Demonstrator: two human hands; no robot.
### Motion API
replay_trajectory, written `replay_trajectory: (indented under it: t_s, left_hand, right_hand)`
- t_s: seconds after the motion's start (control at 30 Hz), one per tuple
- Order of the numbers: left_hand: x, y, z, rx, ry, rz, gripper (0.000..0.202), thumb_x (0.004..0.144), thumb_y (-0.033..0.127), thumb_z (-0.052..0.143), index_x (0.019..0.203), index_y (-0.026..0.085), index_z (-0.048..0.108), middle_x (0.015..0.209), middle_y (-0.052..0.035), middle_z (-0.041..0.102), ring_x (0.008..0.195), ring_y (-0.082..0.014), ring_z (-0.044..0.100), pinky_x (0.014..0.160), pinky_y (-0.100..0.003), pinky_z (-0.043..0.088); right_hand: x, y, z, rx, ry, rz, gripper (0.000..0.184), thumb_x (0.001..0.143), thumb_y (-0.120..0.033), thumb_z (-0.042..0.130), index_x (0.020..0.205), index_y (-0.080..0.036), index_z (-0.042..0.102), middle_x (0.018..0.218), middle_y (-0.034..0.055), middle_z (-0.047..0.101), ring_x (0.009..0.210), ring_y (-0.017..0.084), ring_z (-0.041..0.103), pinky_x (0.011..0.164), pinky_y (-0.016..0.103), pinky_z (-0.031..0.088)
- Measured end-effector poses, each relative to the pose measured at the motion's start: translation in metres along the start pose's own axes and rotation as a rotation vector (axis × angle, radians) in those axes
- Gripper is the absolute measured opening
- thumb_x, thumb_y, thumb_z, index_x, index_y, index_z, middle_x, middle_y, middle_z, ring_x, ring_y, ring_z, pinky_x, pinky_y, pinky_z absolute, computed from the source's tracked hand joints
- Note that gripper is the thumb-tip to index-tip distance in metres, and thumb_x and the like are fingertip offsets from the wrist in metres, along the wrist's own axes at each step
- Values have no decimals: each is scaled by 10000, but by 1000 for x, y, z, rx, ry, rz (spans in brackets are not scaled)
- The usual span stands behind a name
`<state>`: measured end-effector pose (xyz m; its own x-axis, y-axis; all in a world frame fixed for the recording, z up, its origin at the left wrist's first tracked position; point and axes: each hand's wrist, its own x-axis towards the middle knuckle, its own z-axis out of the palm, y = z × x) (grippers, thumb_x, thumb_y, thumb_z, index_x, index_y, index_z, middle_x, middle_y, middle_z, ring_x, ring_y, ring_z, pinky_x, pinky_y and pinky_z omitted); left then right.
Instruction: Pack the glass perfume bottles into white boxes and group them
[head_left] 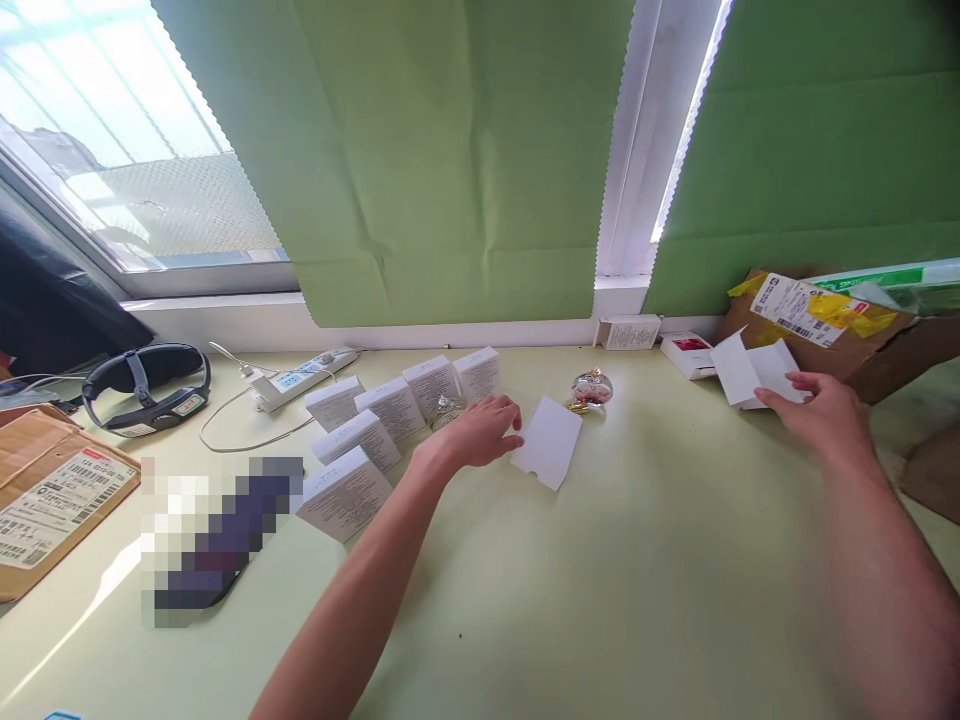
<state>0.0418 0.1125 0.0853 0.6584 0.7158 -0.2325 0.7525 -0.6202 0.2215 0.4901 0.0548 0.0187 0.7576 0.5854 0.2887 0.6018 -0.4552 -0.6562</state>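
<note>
My left hand (480, 428) pinches the left edge of a flat white card piece (550, 442) lying on the pale desk (600, 580). My right hand (814, 408) grips an unfolded white box blank (750, 368) near the right side of the desk. Several small white boxes (390, 415) stand in a row just left of my left hand. A small round glass bottle (592, 389) sits between my hands, behind the card. Another clear glass item (447, 408) peeks out behind my left hand.
A power strip (304, 378) with cable and a black headset (146, 385) lie at the back left. Cardboard parcels sit at the left edge (52, 495) and back right (832, 330). Small boxes (628, 331) rest on the sill under green blinds (450, 160).
</note>
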Motion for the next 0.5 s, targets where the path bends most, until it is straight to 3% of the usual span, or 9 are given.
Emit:
replay_trajectory:
  t_s: [0.07, 0.13, 0.23, 0.37, 0.43, 0.5]
  left_hand:
    - [-3, 2, -1, -37, 30, -27, 434, 943, 453, 438, 1304, 215, 476, 1372, -111, 491, 1273, -274, 470, 1038, -420, 384]
    - [-4, 7, 0, -83, 76, -11, 577, 929, 472, 473, 1455, 290, 317, 1518, -93, 348, 1364, -281, 393, 1076, -430, 362]
    - [-1, 19, 7, -96, 84, 74, 663, 903, 503, 530, 1492, 423, 236, 1621, -32, 141, 1475, -295, 217, 1133, -460, 305]
    - [8, 27, 17, -26, 10, 99, 691, 871, 551, 566, 1488, 364, 315, 1631, -74, 125, 1495, -300, 168, 1169, -495, 242]
    - [10, 27, 20, -16, -28, 76, 745, 865, 568, 563, 1510, 325, 280, 1632, -97, 131, 1487, -304, 200, 1159, -498, 263]
    - [10, 26, 20, -20, -51, 60, 792, 853, 596, 558, 1522, 309, 246, 1634, -104, 132, 1475, -309, 233, 1146, -499, 286]
  right_hand:
    - [-2, 4, 8, -12, 14, 5, 273, 632, -438, 672, 809, -234, 640, 814, 76, 635, 887, 336, 611, 841, 511, 472]
    - [-5, 3, 8, -8, 24, 14, 205, 652, -416, 661, 728, -227, 642, 687, 59, 585, 814, 340, 614, 797, 500, 480]
    - [-7, -5, -9, 34, 43, 17, 201, 673, -392, 672, 744, -204, 671, 675, 63, 597, 730, 316, 613, 708, 468, 489]
    - [-14, -36, -38, 145, 50, -49, 257, 686, -411, 715, 864, -226, 735, 792, 50, 685, 721, 244, 622, 667, 391, 483]
    - [-21, -55, -42, 285, 82, -116, 257, 671, -409, 750, 847, -221, 737, 786, 36, 681, 705, 210, 604, 663, 367, 473]
    - [-31, -72, -39, 452, 27, -158, 251, 673, -398, 768, 828, -208, 714, 726, 20, 662, 640, 173, 583, 628, 340, 472]
